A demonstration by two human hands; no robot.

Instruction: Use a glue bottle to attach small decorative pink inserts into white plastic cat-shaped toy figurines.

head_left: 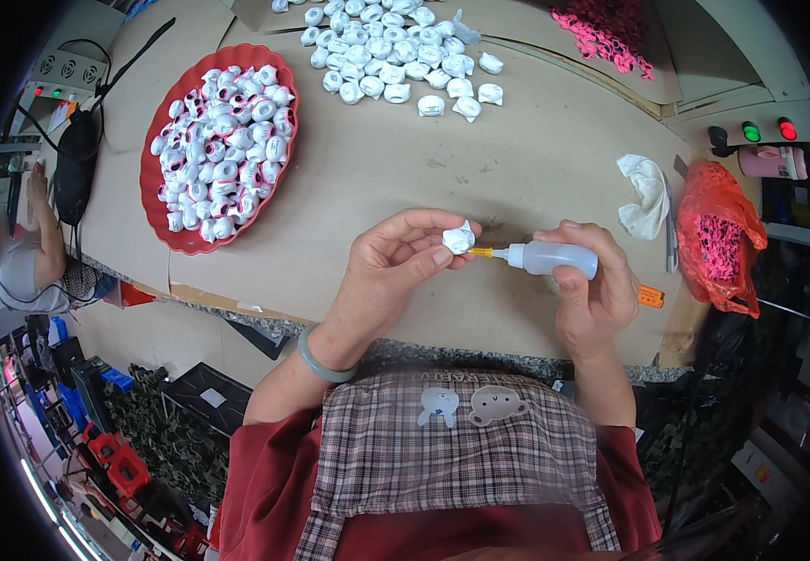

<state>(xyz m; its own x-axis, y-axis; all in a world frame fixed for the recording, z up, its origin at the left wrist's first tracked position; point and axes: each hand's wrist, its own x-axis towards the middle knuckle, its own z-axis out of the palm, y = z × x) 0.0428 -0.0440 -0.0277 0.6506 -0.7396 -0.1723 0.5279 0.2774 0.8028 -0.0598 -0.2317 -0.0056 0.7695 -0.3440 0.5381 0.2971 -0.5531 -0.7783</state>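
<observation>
Between the thumb and fingers of my left hand (388,266) is a small white figure-like piece (458,239), held up over the brown-covered table. My right hand (601,290) grips a translucent squeeze bottle (555,259) lying nearly level. Its yellow needle tip (482,252) points left and reaches the lower right side of the white piece; whether it touches cannot be told. To the left, a red scalloped tray (154,210) holds many similar white pieces with pink and black parts. Loose all-white pieces (377,56) lie in a heap at the far side.
A crumpled white cloth (645,196) lies at the right, beside a red plastic bag (746,238) of pink-and-black parts. More pink parts (606,37) are heaped at the back right. An orange object (650,296) lies by my right hand. Another person (31,252) sits at far left.
</observation>
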